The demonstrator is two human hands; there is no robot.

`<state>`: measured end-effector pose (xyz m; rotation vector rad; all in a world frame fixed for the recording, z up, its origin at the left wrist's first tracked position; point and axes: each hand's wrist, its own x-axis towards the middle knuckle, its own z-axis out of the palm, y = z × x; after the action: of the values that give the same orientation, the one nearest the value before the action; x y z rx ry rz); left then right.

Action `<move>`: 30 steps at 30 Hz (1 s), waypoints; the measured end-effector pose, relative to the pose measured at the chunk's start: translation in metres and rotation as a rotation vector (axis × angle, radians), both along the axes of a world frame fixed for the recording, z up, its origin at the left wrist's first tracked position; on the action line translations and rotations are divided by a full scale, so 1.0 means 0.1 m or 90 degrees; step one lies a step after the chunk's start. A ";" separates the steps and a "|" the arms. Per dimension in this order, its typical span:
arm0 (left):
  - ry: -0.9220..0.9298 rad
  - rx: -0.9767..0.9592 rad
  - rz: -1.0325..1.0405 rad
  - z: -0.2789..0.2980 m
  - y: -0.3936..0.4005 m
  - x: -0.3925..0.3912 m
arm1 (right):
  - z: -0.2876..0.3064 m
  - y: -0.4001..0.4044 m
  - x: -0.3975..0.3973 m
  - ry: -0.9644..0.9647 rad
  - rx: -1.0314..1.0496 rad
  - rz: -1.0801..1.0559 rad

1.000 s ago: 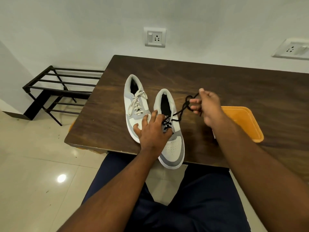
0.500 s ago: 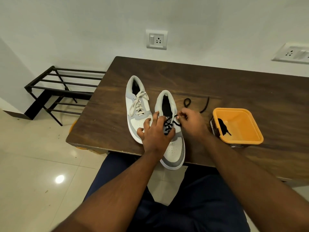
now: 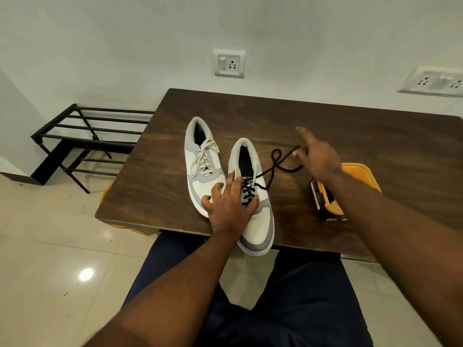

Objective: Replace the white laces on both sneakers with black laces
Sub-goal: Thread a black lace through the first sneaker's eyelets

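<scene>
2 grey and white sneakers sit side by side on the dark brown wooden table (image 3: 350,126), toes pointing to 6 o'clock. The left sneaker (image 3: 200,169) has its white lace (image 3: 204,156) in place. The right sneaker (image 3: 255,221) has a black lace (image 3: 278,161) through its lower holes, and its toe sticks out past the table edge.

The left hand (image 3: 229,204) presses down on the right sneaker with fingers spread and flat, holding nothing.

The right hand (image 3: 315,156) is up at 2 o'clock from that sneaker. It pulls the loose black lace out tight (the hand is blurry), and the lace seems pinched in its fingers.

An orange plastic tray (image 3: 360,171) sits at 3 o'clock, partly hidden by the right arm. A black metal rack (image 3: 85,136) stands on the floor at 9 o'clock.
</scene>
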<state>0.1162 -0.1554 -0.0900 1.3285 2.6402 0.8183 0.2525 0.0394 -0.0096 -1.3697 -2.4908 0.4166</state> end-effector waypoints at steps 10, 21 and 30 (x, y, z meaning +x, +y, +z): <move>-0.012 -0.026 -0.005 -0.02 0.00 0.00 | -0.60 -0.75 -0.34 0.118 -0.060 0.116; -0.018 -0.041 -0.015 0.03 -0.02 -0.01 | -0.14 -0.36 -0.33 -0.033 0.005 0.125; -0.164 0.089 0.018 0.06 -0.19 0.06 | -0.60 -1.21 0.01 0.268 -0.307 0.070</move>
<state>0.1222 -0.1740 -0.0841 1.1278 2.4461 1.1141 0.2540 -0.0821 -0.0693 -1.1362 -2.1926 1.2539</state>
